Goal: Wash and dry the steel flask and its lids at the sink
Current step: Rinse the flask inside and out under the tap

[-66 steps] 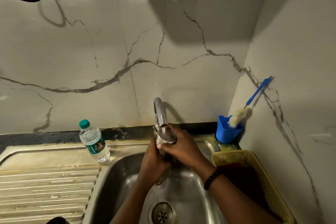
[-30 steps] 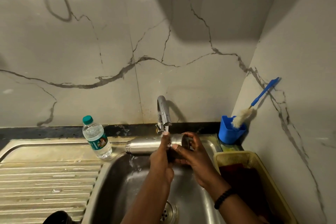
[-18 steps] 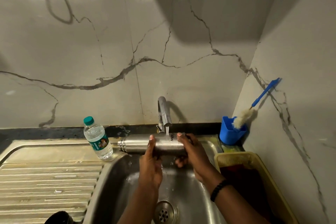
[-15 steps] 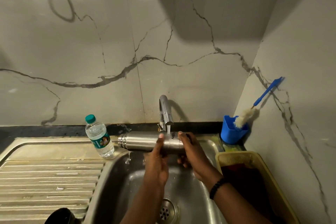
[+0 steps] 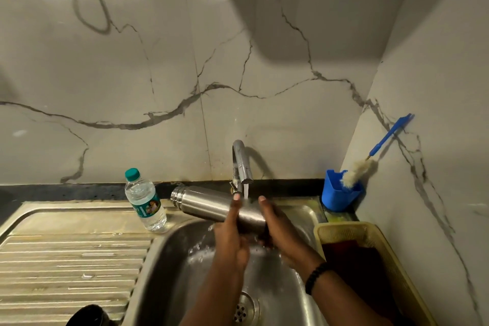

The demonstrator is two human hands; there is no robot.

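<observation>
As water runs, both hands' grip (image 5: 248, 230) curled round flask (image 5: 209, 205)

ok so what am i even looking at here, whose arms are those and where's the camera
There is no machine here. The camera sits on a person's head and looks forward and down, so the two arms coming in from the bottom are that person's own.

The left hand and right hand both grip a steel flask, held on its side over the sink, its open neck pointing left. Water runs from the tap onto the flask between the two hands.

Around the sink: a small plastic water bottle stands on the left by the ribbed draining board. On the right, a blue cup holds a bottle brush, and a yellow basket sits in front of the cup.
</observation>
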